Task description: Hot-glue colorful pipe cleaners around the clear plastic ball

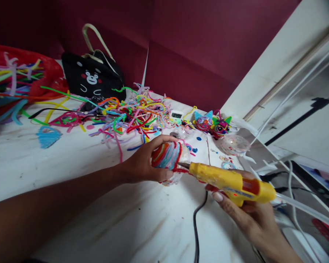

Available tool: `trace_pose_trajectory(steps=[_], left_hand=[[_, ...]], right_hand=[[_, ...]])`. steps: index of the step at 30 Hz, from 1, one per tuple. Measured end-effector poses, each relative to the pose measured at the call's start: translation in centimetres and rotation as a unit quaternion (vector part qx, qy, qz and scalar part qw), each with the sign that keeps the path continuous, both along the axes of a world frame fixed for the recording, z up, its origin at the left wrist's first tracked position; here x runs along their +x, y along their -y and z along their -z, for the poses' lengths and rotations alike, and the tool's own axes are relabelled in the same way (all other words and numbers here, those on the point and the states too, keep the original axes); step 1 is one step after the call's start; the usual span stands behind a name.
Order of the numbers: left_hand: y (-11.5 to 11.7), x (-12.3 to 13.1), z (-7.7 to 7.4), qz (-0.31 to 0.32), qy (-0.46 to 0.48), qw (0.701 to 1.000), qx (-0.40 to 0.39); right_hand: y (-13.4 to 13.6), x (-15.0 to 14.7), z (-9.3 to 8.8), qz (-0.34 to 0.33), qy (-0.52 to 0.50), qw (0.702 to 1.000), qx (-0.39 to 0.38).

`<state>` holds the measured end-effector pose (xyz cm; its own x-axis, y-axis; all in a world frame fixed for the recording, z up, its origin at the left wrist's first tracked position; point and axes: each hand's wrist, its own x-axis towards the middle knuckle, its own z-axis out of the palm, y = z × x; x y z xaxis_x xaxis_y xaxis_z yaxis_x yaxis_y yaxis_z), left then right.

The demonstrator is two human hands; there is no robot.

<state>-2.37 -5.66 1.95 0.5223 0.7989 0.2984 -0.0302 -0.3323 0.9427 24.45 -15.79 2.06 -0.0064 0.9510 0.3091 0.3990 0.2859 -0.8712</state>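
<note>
My left hand (150, 162) is closed around a rounded, clear craft ball (167, 157) partly covered with rows of orange, red and light blue pipe cleaners. In my right hand (244, 212) is a yellow hot glue gun (224, 179), its metal nozzle at the ball's right side by a red pipe cleaner. Whether the tip touches the ball, I cannot tell. A clear glue stick (304, 206) sticks out of the gun's back. The black cord (196, 223) hangs below the gun across the white table (120, 223).
Loose pipe cleaners (137, 113) are heaped behind the ball, near a small digital timer (176, 115). Two colourful decorated figures (203, 121) stand back right, by a clear bowl-like piece (235, 145). A black bag (91, 75) and a red bag of pipe cleaners (48, 82) are at left.
</note>
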Motion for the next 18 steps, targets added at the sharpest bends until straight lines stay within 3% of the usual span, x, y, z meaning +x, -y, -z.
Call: trace_pose_trajectory(steps=[3,11,18], left_hand=[[0.1,0.0,0.0,0.000,-0.003,1.000,-0.003],[-0.3,0.0,-0.1,0.002,0.019,1.000,-0.015],[-0.1,0.1,-0.2,-0.006,0.023,1.000,-0.014]], right_hand=[[-0.3,0.7,-0.1,-0.034,0.031,0.999,0.000],[-0.3,1.3,0.2,-0.044,0.074,0.995,0.049],[-0.2,1.1,0.2,-0.015,0.054,0.998,0.020]])
